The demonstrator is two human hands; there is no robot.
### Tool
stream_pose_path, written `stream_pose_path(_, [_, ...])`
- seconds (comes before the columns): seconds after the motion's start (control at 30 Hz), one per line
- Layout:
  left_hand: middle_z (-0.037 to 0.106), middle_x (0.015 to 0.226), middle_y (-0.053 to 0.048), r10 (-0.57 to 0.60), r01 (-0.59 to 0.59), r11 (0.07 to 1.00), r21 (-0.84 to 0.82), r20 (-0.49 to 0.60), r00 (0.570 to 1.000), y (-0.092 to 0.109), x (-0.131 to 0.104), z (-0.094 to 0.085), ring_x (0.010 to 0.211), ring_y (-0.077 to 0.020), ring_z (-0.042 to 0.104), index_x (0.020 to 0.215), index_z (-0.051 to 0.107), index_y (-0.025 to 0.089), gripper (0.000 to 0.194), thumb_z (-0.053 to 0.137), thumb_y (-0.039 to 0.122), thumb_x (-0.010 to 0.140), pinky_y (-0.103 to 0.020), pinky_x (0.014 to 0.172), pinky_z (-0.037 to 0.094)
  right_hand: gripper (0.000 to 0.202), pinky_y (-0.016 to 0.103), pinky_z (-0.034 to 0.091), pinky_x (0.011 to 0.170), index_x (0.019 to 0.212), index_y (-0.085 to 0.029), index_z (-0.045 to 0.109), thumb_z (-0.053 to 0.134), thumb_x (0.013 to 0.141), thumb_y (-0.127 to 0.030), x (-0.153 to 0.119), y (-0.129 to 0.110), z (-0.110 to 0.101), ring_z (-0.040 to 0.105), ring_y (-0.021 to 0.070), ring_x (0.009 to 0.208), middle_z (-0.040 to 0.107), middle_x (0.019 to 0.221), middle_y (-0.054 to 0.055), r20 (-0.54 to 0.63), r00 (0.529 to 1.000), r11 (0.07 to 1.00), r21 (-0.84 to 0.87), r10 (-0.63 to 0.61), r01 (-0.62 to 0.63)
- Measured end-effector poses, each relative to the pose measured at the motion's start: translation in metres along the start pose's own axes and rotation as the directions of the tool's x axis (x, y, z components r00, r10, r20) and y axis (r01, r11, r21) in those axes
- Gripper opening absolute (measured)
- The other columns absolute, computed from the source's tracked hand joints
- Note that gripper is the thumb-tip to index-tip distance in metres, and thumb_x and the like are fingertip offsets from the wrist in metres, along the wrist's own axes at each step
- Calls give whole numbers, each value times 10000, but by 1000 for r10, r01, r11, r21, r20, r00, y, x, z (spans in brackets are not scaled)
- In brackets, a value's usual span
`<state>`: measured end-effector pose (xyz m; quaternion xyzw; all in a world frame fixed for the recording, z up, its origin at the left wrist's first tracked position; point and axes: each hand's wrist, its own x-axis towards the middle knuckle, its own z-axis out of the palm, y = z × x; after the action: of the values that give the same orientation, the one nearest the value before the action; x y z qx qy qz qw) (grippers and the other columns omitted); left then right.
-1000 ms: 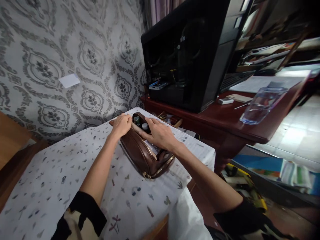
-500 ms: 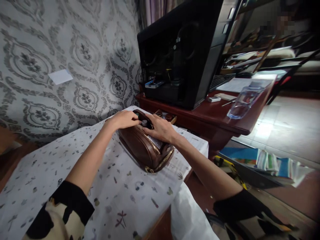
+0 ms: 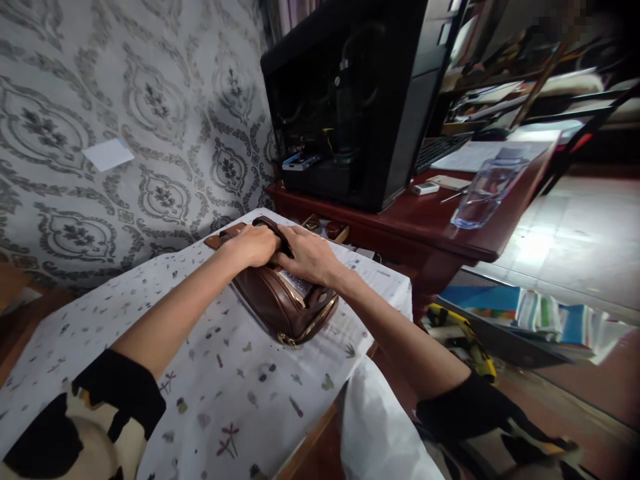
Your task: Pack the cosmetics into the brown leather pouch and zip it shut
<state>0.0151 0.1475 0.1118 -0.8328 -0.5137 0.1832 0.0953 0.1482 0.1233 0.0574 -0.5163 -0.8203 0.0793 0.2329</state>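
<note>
A brown leather handbag (image 3: 270,303) with gold zippers lies on the patterned white cloth, its top unzipped. My left hand (image 3: 257,245) is at the bag's opening, fingers curled down inside; what they close on is hidden. On the far side, my right hand (image 3: 313,257) grips the bag's rim, with the thumb along the opening. Something silvery and glittery (image 3: 296,281) shows inside the bag beneath my right thumb. The bag's strap (image 3: 265,221) arches up just behind my left hand.
A black computer case (image 3: 340,113) stands on the red-brown desk (image 3: 435,230) beyond the bag. A clear bottle (image 3: 487,190) stands near the desk's edge. An open drawer (image 3: 343,235) sits below. Books (image 3: 545,313) are in a bin on the right, and a white bag (image 3: 380,427) hangs by the table's corner.
My left hand has gone deeper into the bag's opening, its fingers now curled and hidden. The dark grey cap seen between my hands is now covered. My view has shifted slightly.
</note>
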Motion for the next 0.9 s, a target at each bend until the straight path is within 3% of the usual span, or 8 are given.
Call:
stream_pose_path(0.23, [732,1265,-148,-10,8,997,80,24,1000,-5,-9,-11,1159,-272,702,1259,705,169,390,505,133,926,-312,933,532,527,442,508,1008,1519,-146,431,329,1003,-185,-2,-3,-4,611,327,1265,567,1469,163,21,999,999,-12,36,-35])
stream_pose_path(0.47, [754,1226,-137,-3,-3,995,100,63,998,-3,2,-1,1161,-285,691,1263,713,224,369,580,296,926,-363,1025,487,532,474,523,972,1499,-138,456,378,980,-226,-1,-3,-3,623,354,1240,597,1410,172,20,999,999,-15,30,-30])
stream_pose_path(0.7, [755,1187,-160,21,-23,995,102,12,1000,-6,-2,0,1155,-290,692,1173,751,186,320,546,261,939,-365,1015,495,604,460,528,979,1491,-133,479,512,908,-287,-1,-1,0,619,364,1243,605,1402,162,-1,1000,1000,18,0,0])
stream_pose_path(0.9, [751,1185,-158,4,-3,995,103,-7,1000,-6,-12,-8,1140,-298,703,1201,741,181,360,569,170,885,-356,971,531,611,470,510,1012,1530,-146,445,439,924,-221,0,0,-1,605,355,1269,581,1448,161,15,1000,999,39,14,-15])
